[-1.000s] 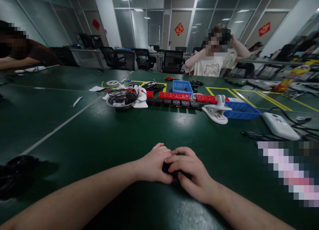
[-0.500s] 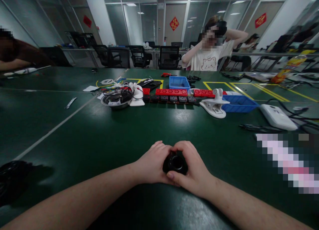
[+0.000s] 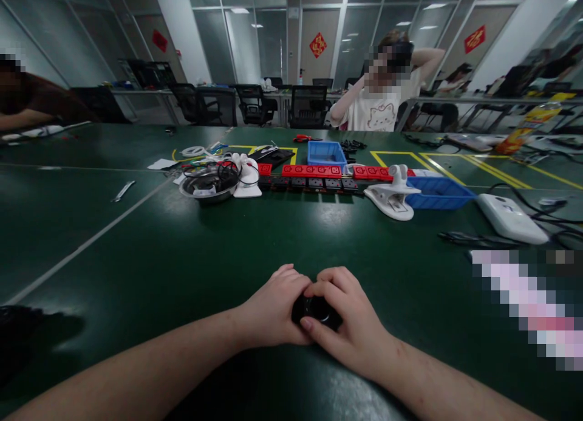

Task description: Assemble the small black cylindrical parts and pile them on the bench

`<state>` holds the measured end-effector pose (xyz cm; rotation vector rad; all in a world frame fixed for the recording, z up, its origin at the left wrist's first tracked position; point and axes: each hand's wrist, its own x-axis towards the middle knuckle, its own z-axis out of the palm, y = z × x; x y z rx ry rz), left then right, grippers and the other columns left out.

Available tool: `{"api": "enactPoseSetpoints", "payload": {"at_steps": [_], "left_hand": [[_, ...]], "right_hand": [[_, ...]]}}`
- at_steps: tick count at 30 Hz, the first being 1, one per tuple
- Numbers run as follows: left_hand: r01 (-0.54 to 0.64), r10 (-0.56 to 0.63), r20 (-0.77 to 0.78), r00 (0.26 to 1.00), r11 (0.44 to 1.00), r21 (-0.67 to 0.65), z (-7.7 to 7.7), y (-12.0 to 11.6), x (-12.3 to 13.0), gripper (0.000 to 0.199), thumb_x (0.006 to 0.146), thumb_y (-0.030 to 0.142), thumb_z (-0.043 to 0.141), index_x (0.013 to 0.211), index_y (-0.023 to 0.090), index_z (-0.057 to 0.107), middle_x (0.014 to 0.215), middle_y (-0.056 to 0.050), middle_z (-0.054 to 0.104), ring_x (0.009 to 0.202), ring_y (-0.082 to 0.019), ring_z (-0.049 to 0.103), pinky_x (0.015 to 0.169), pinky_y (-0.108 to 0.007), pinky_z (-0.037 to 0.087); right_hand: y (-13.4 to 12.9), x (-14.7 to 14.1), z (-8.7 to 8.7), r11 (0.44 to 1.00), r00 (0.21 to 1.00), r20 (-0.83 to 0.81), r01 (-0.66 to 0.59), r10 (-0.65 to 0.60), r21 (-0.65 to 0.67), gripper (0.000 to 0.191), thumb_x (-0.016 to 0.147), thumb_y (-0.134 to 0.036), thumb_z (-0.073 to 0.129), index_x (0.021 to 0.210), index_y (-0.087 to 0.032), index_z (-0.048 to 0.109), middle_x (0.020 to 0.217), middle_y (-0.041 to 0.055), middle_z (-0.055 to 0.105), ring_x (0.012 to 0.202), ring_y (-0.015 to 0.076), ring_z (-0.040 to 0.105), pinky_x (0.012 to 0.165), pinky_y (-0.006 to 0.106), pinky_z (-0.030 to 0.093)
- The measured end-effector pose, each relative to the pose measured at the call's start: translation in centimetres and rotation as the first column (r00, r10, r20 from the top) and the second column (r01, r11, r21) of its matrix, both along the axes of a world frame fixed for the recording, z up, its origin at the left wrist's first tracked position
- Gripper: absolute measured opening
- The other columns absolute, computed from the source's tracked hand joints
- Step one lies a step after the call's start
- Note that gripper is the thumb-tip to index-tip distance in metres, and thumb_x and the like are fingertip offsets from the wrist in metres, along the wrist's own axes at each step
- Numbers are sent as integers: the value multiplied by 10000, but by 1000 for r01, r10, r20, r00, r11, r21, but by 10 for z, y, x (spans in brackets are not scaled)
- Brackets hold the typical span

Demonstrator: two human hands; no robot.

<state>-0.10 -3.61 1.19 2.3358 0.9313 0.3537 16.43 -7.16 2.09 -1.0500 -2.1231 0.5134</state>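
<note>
A glossy black round object (image 3: 324,314) with a raised ring sits low over the near middle of the green table (image 3: 228,245). Its exact kind cannot be made out. Wrapped round its left side, my left hand (image 3: 280,308) holds it with the fingers closed. From the right, my right hand (image 3: 350,314) pinches the upper part, thumb at the front and curled fingers over the far side. Both hands meet at the object, and they hide most of its body.
Ahead lie a metal bowl (image 3: 209,190) of cables, red and black socket strips (image 3: 312,171), a white clip stand (image 3: 394,196) and blue bins (image 3: 437,191). A wrench (image 3: 122,191) lies left, a white box (image 3: 512,217) right. A person (image 3: 376,105) is across the table.
My right fingers have shifted over the top of the black object, covering more of its ring. Both hands sit slightly lower in view. The person opposite has lowered an arm a little.
</note>
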Motion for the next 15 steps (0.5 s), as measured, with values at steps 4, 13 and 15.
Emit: {"api": "enactPoseSetpoints", "payload": {"at_steps": [4, 13, 15], "left_hand": [[34, -34, 20, 999, 999, 14, -3, 2, -1, 310, 560, 318, 708, 763, 187, 512, 769, 24, 539, 841, -191, 539, 1015, -444, 242], [94, -95, 31, 995, 995, 21, -1, 3, -4, 255, 578, 278, 688, 767, 206, 531, 768, 44, 553, 838, -183, 540, 1019, -450, 218], [98, -98, 32, 995, 995, 20, -1, 2, -5, 245, 579, 278, 687, 753, 205, 529, 761, 46, 548, 825, -176, 538, 1026, -450, 207]], "right_hand": [[-1, 0, 3, 996, 997, -25, -65, 67, 64, 193, 717, -165, 513, 896, -184, 582, 866, 51, 533, 820, 202, 490, 727, 379, 407], [2, 0, 10, 962, 967, -61, -237, 247, 135, 334, 683, -67, 409, 880, -229, 624, 909, 21, 628, 841, 202, 518, 760, 398, 420], [2, 0, 11, 960, 964, -63, -248, 258, 133, 324, 688, -58, 397, 843, -227, 626, 892, 15, 639, 831, 198, 526, 764, 397, 422]]}}
